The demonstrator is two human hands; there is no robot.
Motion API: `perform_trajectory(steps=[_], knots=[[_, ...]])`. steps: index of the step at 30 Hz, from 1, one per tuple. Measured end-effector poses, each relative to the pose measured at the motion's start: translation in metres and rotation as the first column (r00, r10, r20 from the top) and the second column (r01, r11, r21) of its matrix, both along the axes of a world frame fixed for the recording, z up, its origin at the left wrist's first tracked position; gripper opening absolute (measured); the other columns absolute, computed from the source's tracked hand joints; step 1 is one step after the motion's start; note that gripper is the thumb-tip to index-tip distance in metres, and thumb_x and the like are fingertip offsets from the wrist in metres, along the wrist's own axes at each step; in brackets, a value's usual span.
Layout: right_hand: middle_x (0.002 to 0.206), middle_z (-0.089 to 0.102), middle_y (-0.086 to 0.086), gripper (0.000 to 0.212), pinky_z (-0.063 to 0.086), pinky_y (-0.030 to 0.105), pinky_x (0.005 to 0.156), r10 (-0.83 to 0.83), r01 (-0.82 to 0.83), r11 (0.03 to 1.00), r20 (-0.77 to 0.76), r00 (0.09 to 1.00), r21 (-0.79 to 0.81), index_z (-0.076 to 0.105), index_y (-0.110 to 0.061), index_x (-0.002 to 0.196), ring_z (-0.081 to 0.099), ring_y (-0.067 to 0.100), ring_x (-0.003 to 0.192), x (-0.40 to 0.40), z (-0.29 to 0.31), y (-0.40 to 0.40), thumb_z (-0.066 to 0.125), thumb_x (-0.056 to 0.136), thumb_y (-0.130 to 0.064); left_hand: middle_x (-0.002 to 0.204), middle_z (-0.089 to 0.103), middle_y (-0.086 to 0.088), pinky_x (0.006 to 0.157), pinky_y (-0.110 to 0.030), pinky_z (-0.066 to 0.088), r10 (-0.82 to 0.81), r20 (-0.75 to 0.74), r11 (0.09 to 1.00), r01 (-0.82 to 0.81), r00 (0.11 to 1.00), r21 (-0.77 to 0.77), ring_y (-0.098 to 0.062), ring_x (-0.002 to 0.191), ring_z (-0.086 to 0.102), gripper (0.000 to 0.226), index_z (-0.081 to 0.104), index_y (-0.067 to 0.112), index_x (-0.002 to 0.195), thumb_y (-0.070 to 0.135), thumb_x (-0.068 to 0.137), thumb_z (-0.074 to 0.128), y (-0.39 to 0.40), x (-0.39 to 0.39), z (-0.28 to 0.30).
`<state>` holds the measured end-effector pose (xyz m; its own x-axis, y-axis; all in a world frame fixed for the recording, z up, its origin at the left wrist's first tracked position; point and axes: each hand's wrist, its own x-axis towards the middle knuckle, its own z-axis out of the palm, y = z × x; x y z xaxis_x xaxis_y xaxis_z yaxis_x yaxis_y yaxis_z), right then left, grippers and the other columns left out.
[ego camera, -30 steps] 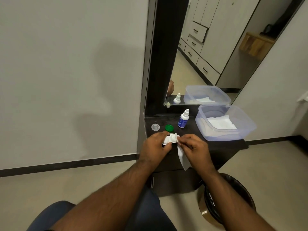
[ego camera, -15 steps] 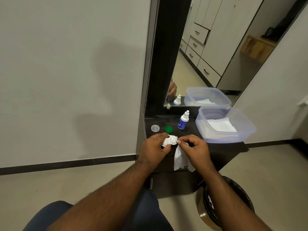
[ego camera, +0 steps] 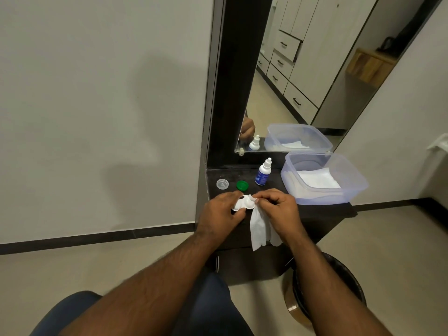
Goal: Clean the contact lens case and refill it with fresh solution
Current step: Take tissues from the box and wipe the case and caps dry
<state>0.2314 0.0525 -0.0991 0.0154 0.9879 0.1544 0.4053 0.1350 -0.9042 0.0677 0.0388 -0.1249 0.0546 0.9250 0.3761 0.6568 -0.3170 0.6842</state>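
Observation:
My left hand (ego camera: 219,214) grips a white contact lens case (ego camera: 243,203) above the front of a dark shelf (ego camera: 315,210). My right hand (ego camera: 278,209) pinches a white tissue (ego camera: 260,226) and presses it against the case's right well; the rest of the tissue hangs down over the shelf's front edge. Behind the hands lie a clear cap (ego camera: 222,184) and a green cap (ego camera: 242,185). A small blue solution bottle (ego camera: 263,173) with a white nozzle stands upright further back.
A clear plastic tub (ego camera: 349,190) with white tissues inside sits on the shelf's right half. A mirror (ego camera: 303,69) rises behind the shelf. A dark waste bin (ego camera: 349,282) stands on the floor at the lower right. My knees show at the bottom.
The tissue has spread wider and hangs lower below my right hand. Both hands stay together at the case with small wiping shifts.

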Motion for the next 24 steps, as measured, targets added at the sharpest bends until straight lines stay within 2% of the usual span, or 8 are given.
perform_trajectory(steps=[2, 7, 12, 15, 21, 24], knots=[[0.086, 0.069, -0.003, 0.020, 0.048, 0.014, 0.075, 0.006, -0.006, 0.999, -0.013, 1.000, 0.036, 0.076, -0.017, 0.080, 0.063, 0.002, 0.082, -0.0003, -0.0006, -0.0015, 0.066, 0.080, 0.000, 0.125, 0.065, -0.003, 0.098, -0.026, 0.046, 0.001, -0.003, 1.000, -0.002, 1.000, -0.013, -0.015, 0.113, 0.060, 0.046, 0.061, 0.014, 0.126, 0.025, 0.083, 0.070, 0.0002, -0.0002, 0.0009], [0.095, 0.069, -0.004, 0.019, 0.048, 0.010, 0.077, 0.025, -0.024, 0.999, -0.031, 0.999, 0.023, 0.076, -0.019, 0.089, 0.062, 0.000, 0.089, -0.0020, 0.0000, 0.0024, 0.066, 0.083, -0.004, 0.125, 0.065, -0.001, 0.097, -0.025, 0.047, 0.002, 0.002, 1.000, -0.002, 1.000, -0.013, -0.013, 0.112, 0.060, 0.045, 0.061, 0.016, 0.126, 0.028, 0.084, 0.069, 0.0005, -0.0002, 0.0004], [0.084, 0.067, -0.005, 0.027, 0.047, 0.011, 0.075, 0.091, -0.090, 0.995, -0.007, 0.996, 0.042, 0.076, -0.021, 0.076, 0.063, 0.004, 0.083, 0.0020, 0.0001, 0.0001, 0.067, 0.079, 0.004, 0.122, 0.067, -0.004, 0.095, -0.029, 0.049, 0.014, 0.023, 1.000, -0.014, 1.000, -0.004, -0.016, 0.109, 0.062, 0.045, 0.063, 0.014, 0.124, 0.024, 0.081, 0.072, 0.0013, -0.0004, -0.0004], [0.089, 0.068, -0.002, 0.019, 0.047, 0.011, 0.076, 0.088, -0.087, 0.996, -0.040, 0.995, 0.027, 0.077, -0.018, 0.083, 0.063, 0.004, 0.086, 0.0010, 0.0035, 0.0011, 0.069, 0.080, -0.002, 0.121, 0.067, -0.003, 0.094, -0.029, 0.050, 0.017, 0.028, 1.000, -0.017, 0.999, -0.004, -0.016, 0.108, 0.062, 0.044, 0.064, 0.015, 0.123, 0.024, 0.081, 0.072, 0.0011, -0.0001, 0.0008], [0.087, 0.064, -0.006, 0.024, 0.046, 0.011, 0.077, 0.126, -0.125, 0.992, 0.091, 0.988, -0.022, 0.076, -0.020, 0.075, 0.061, 0.004, 0.086, 0.0059, 0.0037, -0.0003, 0.065, 0.079, 0.001, 0.119, 0.068, -0.002, 0.094, -0.028, 0.050, 0.039, 0.093, 0.999, -0.036, 0.995, -0.032, -0.013, 0.105, 0.062, 0.043, 0.065, 0.016, 0.121, 0.023, 0.080, 0.073, 0.0014, -0.0008, 0.0020], [0.086, 0.066, -0.005, 0.022, 0.046, 0.010, 0.077, 0.064, -0.064, 0.998, 0.014, 0.998, 0.026, 0.076, -0.017, 0.078, 0.062, 0.002, 0.084, 0.0043, 0.0034, -0.0001, 0.065, 0.079, 0.003, 0.114, 0.070, -0.002, 0.091, -0.027, 0.050, 0.045, 0.106, 0.999, -0.042, 0.993, -0.030, -0.014, 0.101, 0.063, 0.040, 0.067, 0.016, 0.119, 0.023, 0.080, 0.072, 0.0019, -0.0003, 0.0036]])
